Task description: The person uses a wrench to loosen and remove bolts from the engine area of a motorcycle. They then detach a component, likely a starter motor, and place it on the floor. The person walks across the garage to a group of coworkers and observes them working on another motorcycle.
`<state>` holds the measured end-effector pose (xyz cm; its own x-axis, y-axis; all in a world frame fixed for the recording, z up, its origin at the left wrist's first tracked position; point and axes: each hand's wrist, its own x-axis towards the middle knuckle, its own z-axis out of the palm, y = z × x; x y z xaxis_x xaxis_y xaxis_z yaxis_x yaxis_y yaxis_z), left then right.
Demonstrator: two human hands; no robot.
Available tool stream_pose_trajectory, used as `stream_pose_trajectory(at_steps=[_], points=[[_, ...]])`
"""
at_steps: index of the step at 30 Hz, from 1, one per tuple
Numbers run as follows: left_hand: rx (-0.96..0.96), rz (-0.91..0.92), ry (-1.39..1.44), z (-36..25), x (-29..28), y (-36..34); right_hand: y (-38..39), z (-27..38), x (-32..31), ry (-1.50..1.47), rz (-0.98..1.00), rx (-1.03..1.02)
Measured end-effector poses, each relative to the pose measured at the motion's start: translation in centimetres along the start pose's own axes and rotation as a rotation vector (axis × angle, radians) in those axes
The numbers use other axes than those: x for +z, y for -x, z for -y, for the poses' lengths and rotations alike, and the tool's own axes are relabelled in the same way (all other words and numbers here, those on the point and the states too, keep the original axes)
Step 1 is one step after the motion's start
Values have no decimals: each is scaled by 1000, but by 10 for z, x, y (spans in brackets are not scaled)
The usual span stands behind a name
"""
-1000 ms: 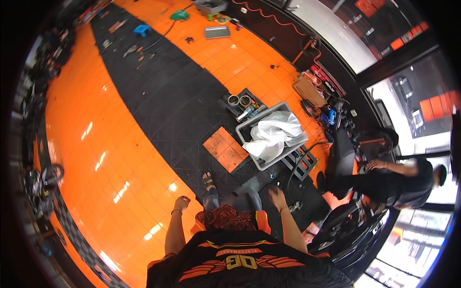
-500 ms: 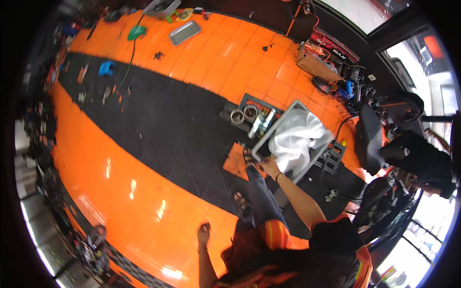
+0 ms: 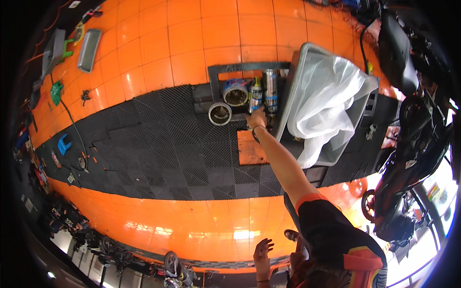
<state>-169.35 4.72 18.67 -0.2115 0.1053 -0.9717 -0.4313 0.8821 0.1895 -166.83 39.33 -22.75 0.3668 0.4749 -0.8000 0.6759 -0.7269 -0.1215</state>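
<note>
The person leans far forward over the floor, right arm stretched out straight. The right hand (image 3: pixel 258 117) reaches the foot of two spray cans (image 3: pixel 263 93) standing upright side by side on the black ribbed floor mat (image 3: pixel 158 139), and its fingers seem to curl at the base of the left can; whether they actually grip it I cannot tell from here. Just left of the cans sits a roll of blue tape (image 3: pixel 235 92), and in front of that a grey roll (image 3: pixel 220 114), both lying flat. Under the forearm lies a loose orange tile (image 3: pixel 249 150). To the right of the cans stands a grey bin (image 3: pixel 331 144) lined with a clear plastic bag (image 3: pixel 321 96) that spills over its rim. The left hand (image 3: pixel 261 254) hangs low near the person's body, fingers loosely spread, holding nothing. Orange floor tiles (image 3: pixel 192 43) surround the mat, and a dark motorcycle (image 3: pixel 408 158) stands at the right.
</note>
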Motion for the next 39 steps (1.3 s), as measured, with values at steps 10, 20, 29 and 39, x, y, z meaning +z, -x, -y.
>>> stream_pose_trajectory(at_steps=[10,20,29,39], points=[[-33,-20,-59,6,-8,-14,25,13,-12,-446,8,-7],[22,32,-74,-21,9,-12,6,5,-61,-335,-312,-133],[-54,34,-143,-12,0,-23,-49,-16,-37,-505,-230,-112],[29,54,-169,-22,1,-8,26,10,-72,-297,-309,-49]])
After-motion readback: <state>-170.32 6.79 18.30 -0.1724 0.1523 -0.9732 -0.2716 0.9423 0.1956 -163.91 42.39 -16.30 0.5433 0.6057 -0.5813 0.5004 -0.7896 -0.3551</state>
